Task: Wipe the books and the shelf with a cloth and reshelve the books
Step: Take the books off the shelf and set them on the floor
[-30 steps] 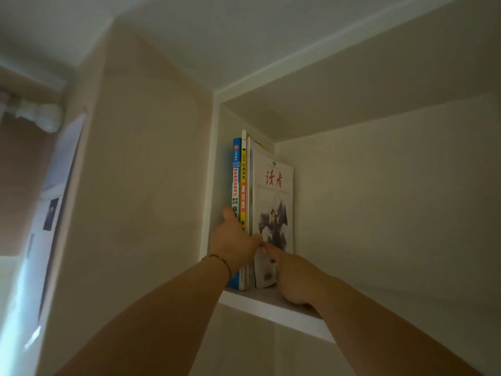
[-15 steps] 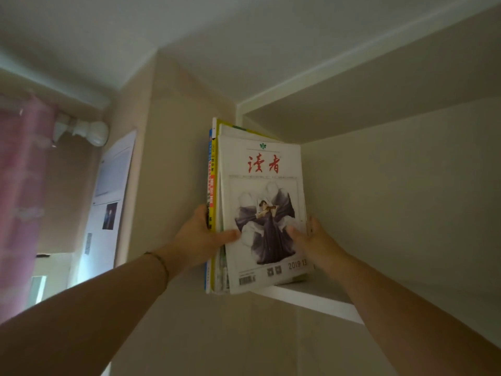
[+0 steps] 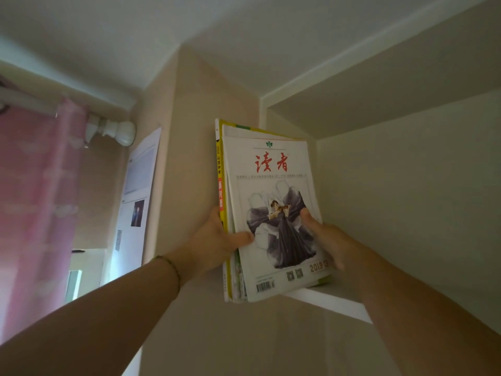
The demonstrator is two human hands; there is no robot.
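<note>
Two hands hold one upright bundle of thin books (image 3: pixel 271 213), a white magazine with red characters in front and a yellow-spined volume behind, in the head view. The left hand (image 3: pixel 217 240) has a narrow grip, thumb pressed on the front cover and fingers hidden behind the spines; the right hand (image 3: pixel 325 240) clamps the opposite edge, thumb on the cover. The bundle stands at the left end of the high white shelf (image 3: pixel 339 302), its lower left corner past the near edge. To do this well, I would squeeze evenly from both sides so no inner book slips, and support the bottom. No cloth is visible.
</note>
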